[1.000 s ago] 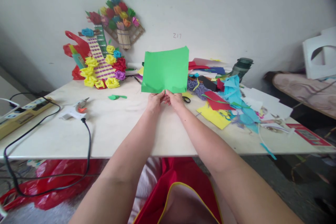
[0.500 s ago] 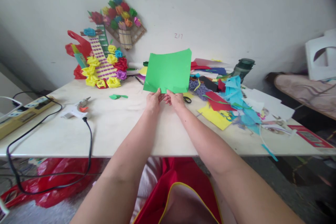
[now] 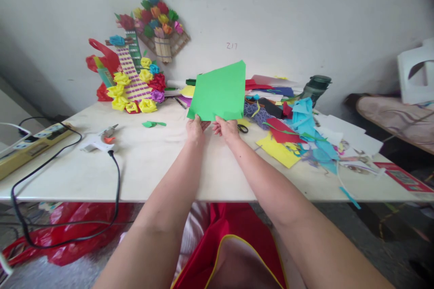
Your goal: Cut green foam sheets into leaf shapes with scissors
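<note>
A sheet of green paper (image 3: 219, 92) is held up above the table, tilted toward me, its upper right corner higher than the left. My left hand (image 3: 196, 127) pinches its lower left edge, thumb in front and fingers behind. Along the same bottom edge, right of the middle, my right hand (image 3: 226, 128) grips the sheet in the same way. Black scissor handles (image 3: 242, 128) show on the table just beside my right hand. Small green paper leaves (image 3: 153, 124) lie to the left of my left hand.
At left lie a white glue gun (image 3: 99, 141) with its black cord and a power strip (image 3: 34, 142). Paper-flower crafts (image 3: 135, 86) stand at the back left. Paper scraps (image 3: 283, 149), purple yarn (image 3: 257, 114) and a dark bottle (image 3: 316, 88) crowd the right.
My left hand has slid left along the bottom edge, away from my right hand, toward the lower left corner. The sheet's upper left side has dipped.
</note>
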Demonstrator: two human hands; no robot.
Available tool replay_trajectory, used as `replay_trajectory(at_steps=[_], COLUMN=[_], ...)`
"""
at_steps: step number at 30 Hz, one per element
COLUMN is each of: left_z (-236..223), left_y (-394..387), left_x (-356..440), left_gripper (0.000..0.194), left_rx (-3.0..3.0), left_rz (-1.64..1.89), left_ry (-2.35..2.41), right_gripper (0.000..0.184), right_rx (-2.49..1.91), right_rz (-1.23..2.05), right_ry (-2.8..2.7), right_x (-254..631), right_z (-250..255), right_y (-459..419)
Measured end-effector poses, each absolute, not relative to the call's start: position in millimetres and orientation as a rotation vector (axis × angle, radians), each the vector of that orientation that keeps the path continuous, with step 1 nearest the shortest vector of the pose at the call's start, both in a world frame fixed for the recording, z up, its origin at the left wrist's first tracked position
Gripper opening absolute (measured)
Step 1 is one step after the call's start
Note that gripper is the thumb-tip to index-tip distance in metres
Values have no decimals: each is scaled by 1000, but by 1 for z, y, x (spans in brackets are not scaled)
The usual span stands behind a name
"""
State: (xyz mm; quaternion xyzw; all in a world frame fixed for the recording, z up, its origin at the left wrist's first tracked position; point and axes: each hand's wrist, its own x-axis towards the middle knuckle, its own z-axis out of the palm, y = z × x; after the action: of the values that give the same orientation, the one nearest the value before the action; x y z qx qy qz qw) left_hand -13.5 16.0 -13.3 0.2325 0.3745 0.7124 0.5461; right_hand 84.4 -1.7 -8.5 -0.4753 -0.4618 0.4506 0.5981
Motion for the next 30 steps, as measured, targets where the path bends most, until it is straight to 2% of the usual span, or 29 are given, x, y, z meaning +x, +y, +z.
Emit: replay_trajectory(at_steps=[6,16,30], left_z=[-13,-11,0], left_y=[17,16,15], left_x=[-15,-17,-25], left_gripper=[25,18,31], left_rx=[556,499,306], left_rz=[1710,1747,1707], left_ry=[916,919,903], right_gripper=[27,27,26], right_rx=[-1112,-1094,-1091], right_rz=[1045,1062,1048], right_ry=[-1069,-1046,-1045], right_x=[84,85,86], right_z=[-6,-4,-3], right_y=[-3,-5,-5])
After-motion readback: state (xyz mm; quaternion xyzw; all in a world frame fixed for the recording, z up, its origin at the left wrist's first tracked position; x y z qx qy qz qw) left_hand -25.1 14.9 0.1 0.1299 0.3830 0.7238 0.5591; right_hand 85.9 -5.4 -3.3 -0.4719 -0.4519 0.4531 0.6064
